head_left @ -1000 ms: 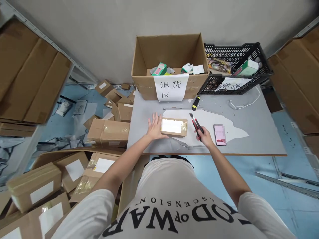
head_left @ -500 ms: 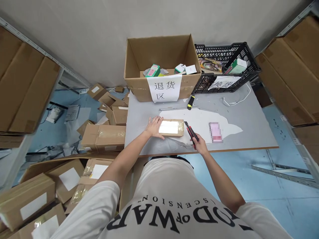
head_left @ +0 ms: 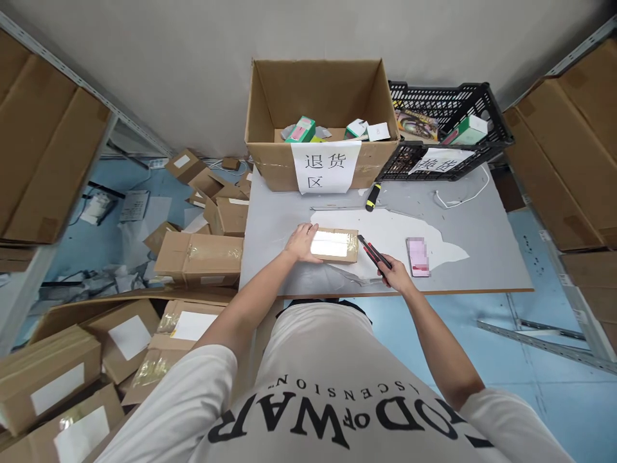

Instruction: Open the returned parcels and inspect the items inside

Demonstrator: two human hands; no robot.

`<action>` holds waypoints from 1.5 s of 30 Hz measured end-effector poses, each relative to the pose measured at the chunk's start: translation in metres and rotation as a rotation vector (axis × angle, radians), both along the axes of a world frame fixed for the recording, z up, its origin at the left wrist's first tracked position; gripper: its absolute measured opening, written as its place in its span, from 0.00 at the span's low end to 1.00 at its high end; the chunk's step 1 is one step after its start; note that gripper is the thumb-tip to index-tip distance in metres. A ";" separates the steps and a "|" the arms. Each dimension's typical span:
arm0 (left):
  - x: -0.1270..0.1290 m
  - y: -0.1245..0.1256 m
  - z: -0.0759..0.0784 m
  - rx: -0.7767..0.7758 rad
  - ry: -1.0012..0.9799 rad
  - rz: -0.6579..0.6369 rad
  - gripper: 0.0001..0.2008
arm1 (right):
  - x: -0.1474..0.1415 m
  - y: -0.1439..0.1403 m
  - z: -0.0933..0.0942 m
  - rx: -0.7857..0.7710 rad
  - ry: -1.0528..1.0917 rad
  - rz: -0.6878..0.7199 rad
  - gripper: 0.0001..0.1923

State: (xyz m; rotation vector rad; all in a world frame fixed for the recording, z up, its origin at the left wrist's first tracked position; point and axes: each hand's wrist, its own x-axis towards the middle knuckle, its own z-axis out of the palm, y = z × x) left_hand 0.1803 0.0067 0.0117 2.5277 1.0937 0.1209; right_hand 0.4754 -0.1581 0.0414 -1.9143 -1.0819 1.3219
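A small taped cardboard box (head_left: 353, 253) with a white label lies flat on the worktable (head_left: 270, 257). My left hand (head_left: 303, 243) grips its left end, fingers over the far side and thumb at the near side. In my right hand (head_left: 396, 274) is a red and black box cutter (head_left: 373, 253), my fingers wrapped round its handle. The cutter's tip points up and left, close to the box's right end; whether it touches is hard to tell. A phone (head_left: 418, 257) with a blurred screen lies right of my right hand.
Behind stand a big open carton (head_left: 270, 157) with small boxes inside and a black plastic crate (head_left: 390, 170). A black and yellow tool (head_left: 373, 197) and a white cable (head_left: 453, 204) lie on the table. Cardboard boxes (head_left: 200, 257) crowd the left; a metal frame (head_left: 544, 344) stands lower right.
The camera view has shifted slightly. My right hand and the box cutter have moved a little to the right, with the tip still near the box's right end. My left hand keeps its hold.
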 end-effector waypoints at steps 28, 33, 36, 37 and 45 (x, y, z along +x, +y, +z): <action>0.000 -0.004 0.005 -0.091 0.045 0.051 0.63 | 0.002 -0.035 0.000 -0.063 0.108 0.090 0.29; 0.001 -0.004 0.006 -0.082 0.061 0.058 0.63 | -0.005 -0.057 -0.010 -0.038 0.177 0.049 0.28; 0.000 -0.004 0.004 -0.079 0.053 0.047 0.62 | -0.009 -0.071 -0.016 -0.043 0.187 0.029 0.29; -0.001 -0.004 0.003 -0.072 0.045 0.035 0.63 | -0.009 -0.075 -0.018 -0.033 0.183 0.019 0.29; -0.004 -0.005 -0.005 -0.009 0.050 -0.013 0.66 | 0.016 -0.086 -0.040 0.083 0.000 -0.182 0.35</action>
